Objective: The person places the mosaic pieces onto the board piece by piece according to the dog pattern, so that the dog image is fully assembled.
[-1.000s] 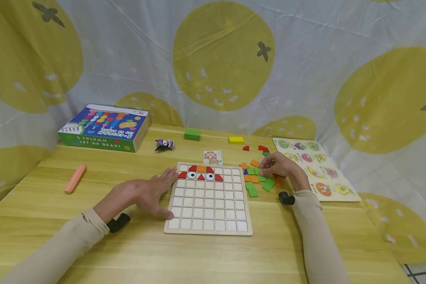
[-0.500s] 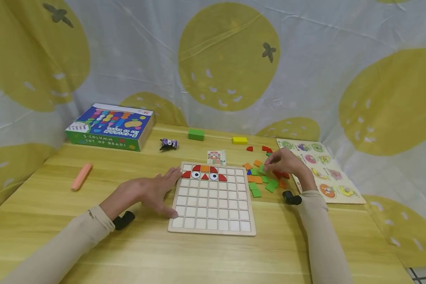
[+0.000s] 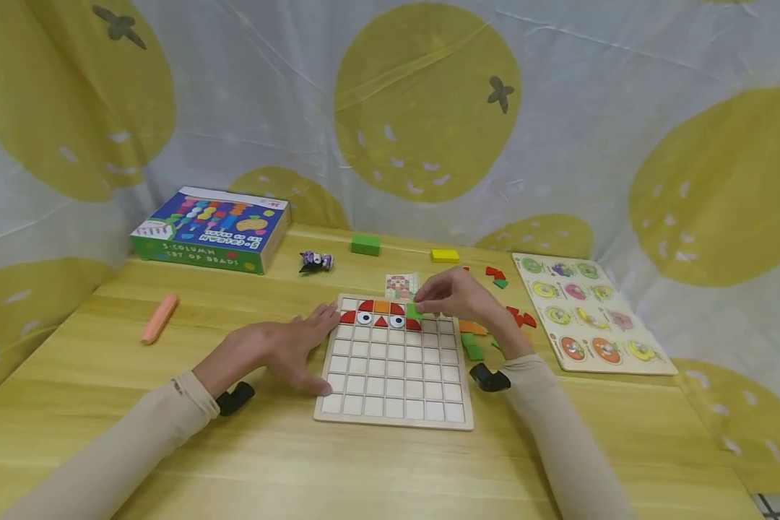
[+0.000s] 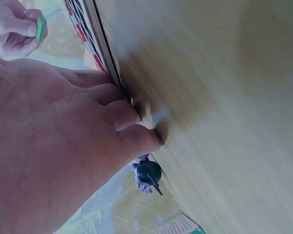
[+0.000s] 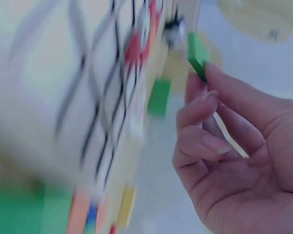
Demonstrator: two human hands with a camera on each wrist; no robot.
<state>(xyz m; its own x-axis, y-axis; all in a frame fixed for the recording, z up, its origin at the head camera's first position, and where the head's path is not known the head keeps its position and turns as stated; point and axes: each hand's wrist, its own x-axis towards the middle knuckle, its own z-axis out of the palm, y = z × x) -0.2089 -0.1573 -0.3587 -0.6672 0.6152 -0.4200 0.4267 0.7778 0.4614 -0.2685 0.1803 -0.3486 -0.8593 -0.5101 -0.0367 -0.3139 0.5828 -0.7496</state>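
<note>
My right hand pinches a green square tile between thumb and fingers, close over the top row of a wooden grid board. Red, orange and eye-printed tiles fill part of the board's top two rows, among them an orange square and a white eye tile. My left hand lies with fingers spread along the board's left edge, its thumb at the lower left corner. In the left wrist view, the left fingers reach down to the tabletop beside the board.
Loose tiles, including green ones and red ones, lie right of the board. Behind it are a pattern card, a green block and a yellow block. A fruit puzzle lies right, a bead-set box back left.
My right hand has lifted a green tile from the loose pile and carried it left over the board's top row. My left hand stays at the board's left edge.
</note>
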